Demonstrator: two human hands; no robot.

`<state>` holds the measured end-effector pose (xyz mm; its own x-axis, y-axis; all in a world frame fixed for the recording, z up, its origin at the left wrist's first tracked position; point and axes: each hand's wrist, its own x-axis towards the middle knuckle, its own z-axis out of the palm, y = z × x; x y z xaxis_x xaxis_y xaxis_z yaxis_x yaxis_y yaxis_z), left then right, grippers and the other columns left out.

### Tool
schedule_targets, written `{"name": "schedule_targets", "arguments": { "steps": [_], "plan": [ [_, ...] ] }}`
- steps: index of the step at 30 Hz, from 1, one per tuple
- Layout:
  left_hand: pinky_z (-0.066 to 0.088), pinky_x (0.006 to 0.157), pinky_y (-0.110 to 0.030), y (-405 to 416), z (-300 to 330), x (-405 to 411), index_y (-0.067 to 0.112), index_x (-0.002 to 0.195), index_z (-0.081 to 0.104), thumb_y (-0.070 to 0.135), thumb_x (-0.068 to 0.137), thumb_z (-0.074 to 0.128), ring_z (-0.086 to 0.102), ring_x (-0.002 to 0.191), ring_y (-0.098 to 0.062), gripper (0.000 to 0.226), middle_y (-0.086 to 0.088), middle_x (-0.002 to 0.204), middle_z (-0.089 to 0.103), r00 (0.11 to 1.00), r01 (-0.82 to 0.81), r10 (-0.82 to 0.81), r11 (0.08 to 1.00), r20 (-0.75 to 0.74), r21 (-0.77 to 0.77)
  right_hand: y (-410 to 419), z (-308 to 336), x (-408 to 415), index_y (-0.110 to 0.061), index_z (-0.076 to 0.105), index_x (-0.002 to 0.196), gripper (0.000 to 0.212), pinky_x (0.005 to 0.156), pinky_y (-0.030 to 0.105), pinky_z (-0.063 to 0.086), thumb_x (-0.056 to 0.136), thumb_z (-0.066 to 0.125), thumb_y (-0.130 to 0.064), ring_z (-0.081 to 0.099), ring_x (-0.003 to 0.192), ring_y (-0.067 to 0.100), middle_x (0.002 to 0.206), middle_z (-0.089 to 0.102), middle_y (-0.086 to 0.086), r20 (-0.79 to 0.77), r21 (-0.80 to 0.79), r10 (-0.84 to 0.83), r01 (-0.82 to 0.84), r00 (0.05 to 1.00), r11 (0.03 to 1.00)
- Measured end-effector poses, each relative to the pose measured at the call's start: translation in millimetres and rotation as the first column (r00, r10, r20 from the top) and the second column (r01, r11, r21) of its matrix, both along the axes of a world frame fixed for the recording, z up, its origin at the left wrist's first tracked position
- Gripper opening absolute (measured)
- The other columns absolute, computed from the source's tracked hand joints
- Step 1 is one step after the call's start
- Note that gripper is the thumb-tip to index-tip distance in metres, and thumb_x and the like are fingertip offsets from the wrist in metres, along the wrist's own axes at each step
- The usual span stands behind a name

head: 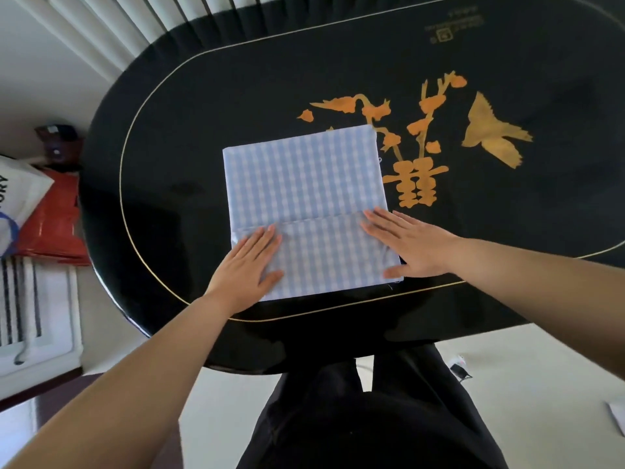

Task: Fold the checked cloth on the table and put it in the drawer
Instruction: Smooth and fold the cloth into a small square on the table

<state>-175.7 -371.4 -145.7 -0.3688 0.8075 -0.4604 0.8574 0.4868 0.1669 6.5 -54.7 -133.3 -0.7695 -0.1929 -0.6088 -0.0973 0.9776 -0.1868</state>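
A black oval table point(203, 130), edged with a thin gold line and decorated with orange blossoms point(422, 123) and a gold bird point(490, 133) toward 2 o'clock, was seen to fill most of the view. The checked cloth point(304, 177), pale blue and white, was laid flat near the table's centre, with its near portion folded over so that a fold edge crossed it from 9 to 3 o'clock. The left hand point(243, 265) was pressed flat on the folded portion at 7 o'clock of the cloth, fingers extended and held close together, nothing being gripped. The right hand point(409, 245) was likewise laid flat, palm down, at 4 o'clock of the cloth, fingers outstretched across its right edge and thumb along the near corner, nothing being clasped. A red bag point(54, 225) and a white bag point(17, 198) were visible on the floor at 9 o'clock. No drawer was shown.
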Motion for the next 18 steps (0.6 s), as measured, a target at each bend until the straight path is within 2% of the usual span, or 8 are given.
{"name": "schedule_targets", "arguments": {
  "steps": [3, 6, 11, 14, 18],
  "plan": [
    [-0.023, 0.113, -0.019, -7.9, 3.7, -10.9, 0.026, 0.151, -0.010, 0.066, 0.091, 0.011, -0.029, 0.140, 0.000, 0.075, 0.012, 0.157, -0.018, 0.999, 0.012, -0.012, 1.000, 0.036, -0.006, 13.3, -2.0, 1.5, -0.025, -0.034, 0.142, 0.116, 0.115, 0.041, -0.019, 0.071, 0.036, -0.085, -0.038, 0.136, 0.022, 0.147, -0.043, 0.004, 0.016, 0.030, 0.143, -0.143, 0.990, 0.989],
    [-0.011, 0.116, -0.020, -4.2, 6.9, -14.6, 0.028, 0.153, 0.006, 0.064, 0.091, 0.024, -0.014, 0.145, -0.001, 0.074, 0.015, 0.158, -0.005, 0.987, -0.091, 0.083, 0.995, 0.138, 0.051, 16.9, -10.6, 4.1, -0.025, -0.032, 0.142, 0.121, 0.112, 0.046, -0.017, 0.068, 0.041, -0.086, -0.035, 0.138, 0.025, 0.150, -0.038, 0.008, -0.052, 0.040, 0.172, -0.170, 0.984, 0.985],
    [0.004, 0.119, -0.024, 2.1, 6.3, -10.7, 0.026, 0.148, 0.034, 0.034, 0.098, 0.047, 0.006, 0.145, 0.001, 0.052, 0.015, 0.156, 0.021, 0.933, -0.295, 0.248, 0.942, 0.261, 0.159, 13.7, -18.0, 8.0, -0.019, -0.016, 0.149, 0.117, 0.115, 0.046, -0.011, 0.070, 0.033, -0.088, -0.023, 0.143, 0.026, 0.158, -0.015, 0.012, -0.138, 0.028, 0.092, -0.089, 0.986, 0.996],
    [0.008, 0.116, -0.021, 4.9, 7.6, -10.8, 0.025, 0.143, 0.043, 0.025, 0.098, 0.050, 0.013, 0.143, 0.003, 0.045, 0.018, 0.151, 0.030, 0.901, -0.366, 0.297, 0.911, 0.315, 0.189, 15.4, -18.8, 8.1, -0.020, -0.015, 0.150, 0.110, 0.119, 0.051, -0.002, 0.075, 0.035, -0.083, -0.016, 0.145, 0.030, 0.159, -0.009, 0.013, -0.130, 0.001, 0.086, -0.087, 0.988, 0.996],
    [0.013, 0.116, -0.021, 8.6, 9.0, -12.0, 0.025, 0.139, 0.049, 0.017, 0.099, 0.048, 0.016, 0.139, 0.007, 0.041, 0.024, 0.144, 0.033, 0.844, -0.457, 0.366, 0.874, 0.393, 0.168, 15.4, -17.9, 6.9, -0.021, -0.010, 0.151, 0.103, 0.115, 0.054, 0.007, 0.078, 0.035, -0.078, -0.005, 0.144, 0.035, 0.157, -0.001, 0.018, -0.133, -0.020, 0.099, -0.103, 0.986, 0.995]
  ]
}}
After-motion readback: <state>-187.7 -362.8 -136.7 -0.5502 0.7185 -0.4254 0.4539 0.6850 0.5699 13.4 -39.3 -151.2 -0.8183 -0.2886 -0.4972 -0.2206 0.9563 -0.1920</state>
